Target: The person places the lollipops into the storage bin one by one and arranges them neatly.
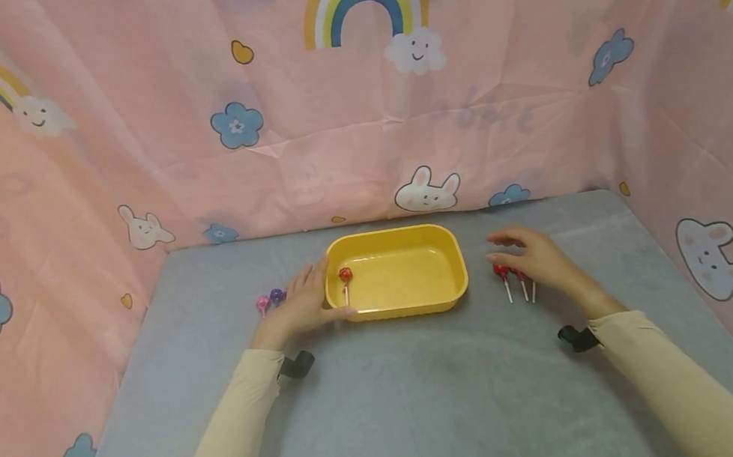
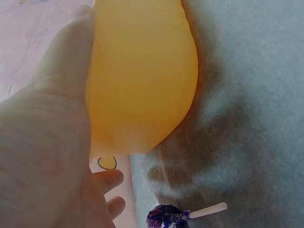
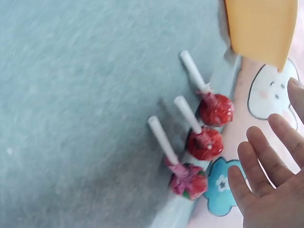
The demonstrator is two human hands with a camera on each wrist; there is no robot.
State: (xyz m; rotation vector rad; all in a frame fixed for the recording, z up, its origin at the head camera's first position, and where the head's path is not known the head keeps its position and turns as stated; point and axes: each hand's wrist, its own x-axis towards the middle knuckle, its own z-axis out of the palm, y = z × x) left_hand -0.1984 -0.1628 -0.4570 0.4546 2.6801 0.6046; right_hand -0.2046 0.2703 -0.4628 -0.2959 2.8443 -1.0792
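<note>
A yellow tray (image 1: 403, 310) stands on the table, with one red lollipop (image 1: 345, 274) lying at its left end. My left hand (image 1: 303, 303) rests against the tray's left corner, its thumb along the front rim and its fingers extended beside the left wall. Beyond that hand lie a pink lollipop (image 1: 262, 302) and a purple lollipop (image 1: 277, 296), partly covered in the head view. My right hand (image 1: 536, 258) hovers over three red lollipops (image 3: 205, 143) right of the tray. Its fingers are spread and hold nothing; the lollipops' white sticks point toward me.
A grey cloth (image 1: 413, 396) covers the table. Pink printed curtains (image 1: 357, 146) rise at the back and both sides. Dark wrist mounts (image 1: 579, 338) sit at the cuffs of both cream sleeves (image 1: 676, 382).
</note>
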